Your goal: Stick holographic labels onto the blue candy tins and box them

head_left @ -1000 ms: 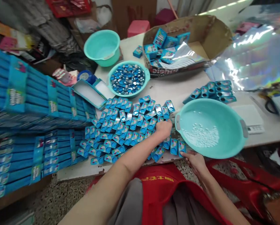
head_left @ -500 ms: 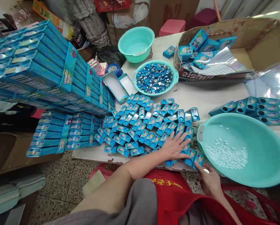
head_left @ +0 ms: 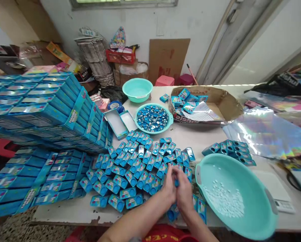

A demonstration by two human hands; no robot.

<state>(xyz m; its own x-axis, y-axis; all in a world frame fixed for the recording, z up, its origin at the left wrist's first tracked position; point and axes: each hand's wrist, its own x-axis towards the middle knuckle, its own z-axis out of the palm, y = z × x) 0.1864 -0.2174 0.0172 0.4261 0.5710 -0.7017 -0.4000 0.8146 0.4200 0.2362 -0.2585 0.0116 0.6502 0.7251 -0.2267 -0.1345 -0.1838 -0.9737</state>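
My left hand (head_left: 168,186) and my right hand (head_left: 184,189) are brought together over the front of the table, fingers curled in against each other. A bit of blue shows between them; whether it is a held piece or a box behind cannot be told. Around them stand many small blue printed boxes (head_left: 137,169) with round recesses in their ends, packed loosely in slanting rows. Several more blue boxes (head_left: 201,209) stand beside my right wrist. To the right, a large turquoise basin (head_left: 256,188) holds white tablets (head_left: 226,198).
A turquoise bowl of blue-and-silver round caps (head_left: 154,117) stands behind the boxes, near an opened carton (head_left: 216,119) with blue packs. Stacked blue boxes (head_left: 52,111) rise high at the left. More blue boxes (head_left: 228,148) stand behind the basin, near shiny film (head_left: 266,131).
My left hand, spread flat over the boxes before, has curled and met my right hand. My right hand has moved left and up from the table edge. The view has tilted up.
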